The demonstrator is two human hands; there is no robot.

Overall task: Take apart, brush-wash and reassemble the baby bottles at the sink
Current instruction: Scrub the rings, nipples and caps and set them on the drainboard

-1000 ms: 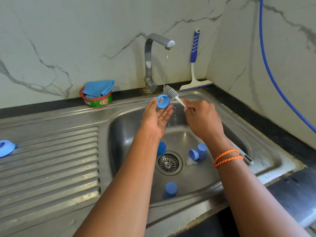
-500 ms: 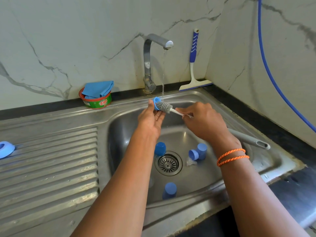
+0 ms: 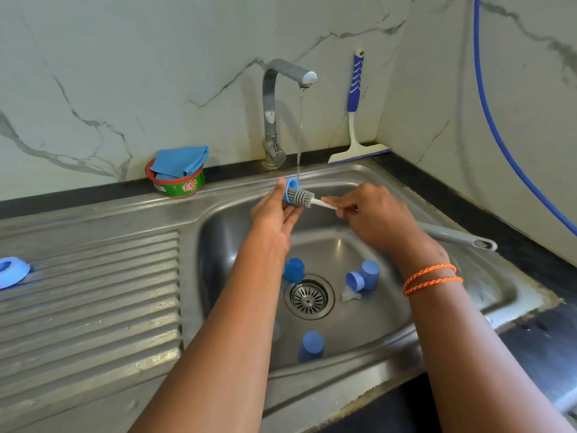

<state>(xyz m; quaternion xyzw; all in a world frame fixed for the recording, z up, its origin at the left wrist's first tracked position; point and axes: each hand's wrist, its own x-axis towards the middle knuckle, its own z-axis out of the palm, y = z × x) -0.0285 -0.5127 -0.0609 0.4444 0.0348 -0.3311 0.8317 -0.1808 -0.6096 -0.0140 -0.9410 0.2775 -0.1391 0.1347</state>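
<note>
My left hand [image 3: 274, 210] holds a small blue bottle ring [image 3: 291, 190] under the thin stream from the tap [image 3: 290, 73]. My right hand [image 3: 371, 214] grips the white stem of a grey bottle brush [image 3: 301, 198], whose bristle head is pushed into the ring. The brush's long grey handle [image 3: 459, 237] sticks out to the right behind my wrist. Down in the sink bowl [image 3: 452, 295], several blue bottle parts lie around the drain [image 3: 309, 296]: one [image 3: 294, 269] left of it, a pair [image 3: 363, 276] to its right, one [image 3: 310, 345] near the front. A clear teat [image 3: 349, 293] lies by the pair.
A pale blue ring [image 3: 12, 271] sits on the ribbed drainboard [image 3: 93, 292] at far left. A green and red soap tub with a blue cloth [image 3: 176, 173] stands behind the sink. A blue-handled squeegee [image 3: 356, 114] leans in the corner. A blue hose [image 3: 499, 135] hangs on the right wall.
The brush head swung from above the ring down into it. Both hands shifted slightly left, and the ring turned from facing me to edge-on.
</note>
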